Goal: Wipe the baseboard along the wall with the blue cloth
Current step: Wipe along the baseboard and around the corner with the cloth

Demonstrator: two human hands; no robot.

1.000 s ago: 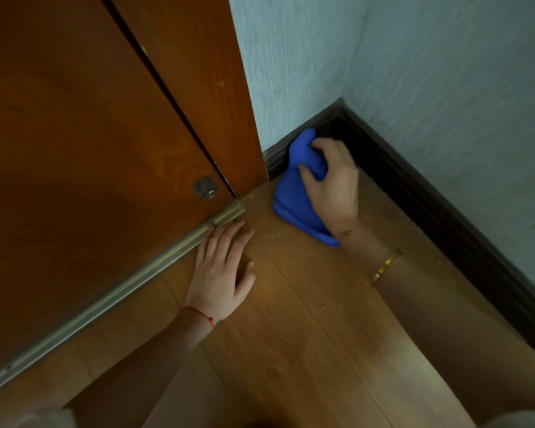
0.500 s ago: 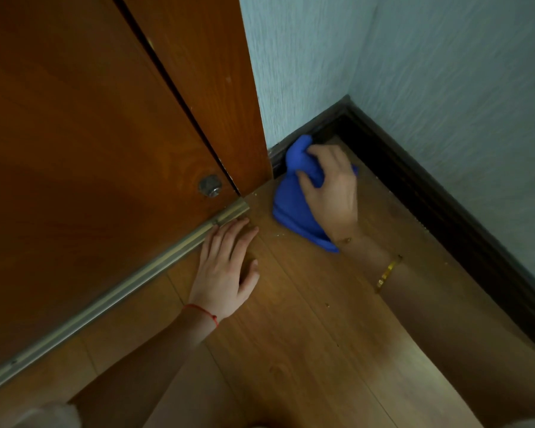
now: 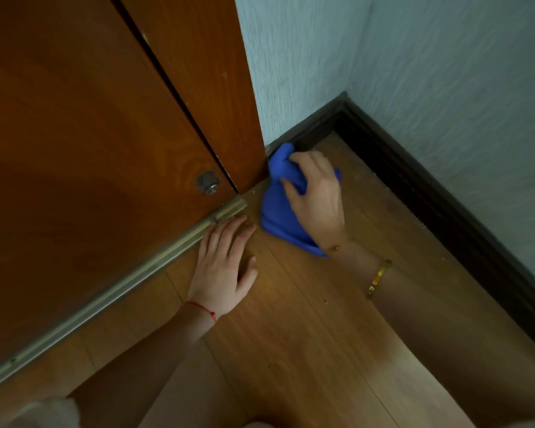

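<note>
While the right hand (image 3: pixel 317 196) grips the blue cloth (image 3: pixel 277 211) against the far baseboard (image 3: pixel 306 135), the left hand (image 3: pixel 223 264) lies flat; crumbs along the right stretch may get missed.

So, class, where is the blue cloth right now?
In the head view, the blue cloth is gripped by the right hand, its tip pressed against the dark baseboard beside the wooden door frame.

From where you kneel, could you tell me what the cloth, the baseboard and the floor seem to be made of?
The cloth looks like soft blue fabric, perhaps microfibre: it bunches in folds under the right hand. The baseboard seems dark, matt wood or a wood-look moulding. The floor appears to be laminate or wood planks, with grain and seams showing.
</note>
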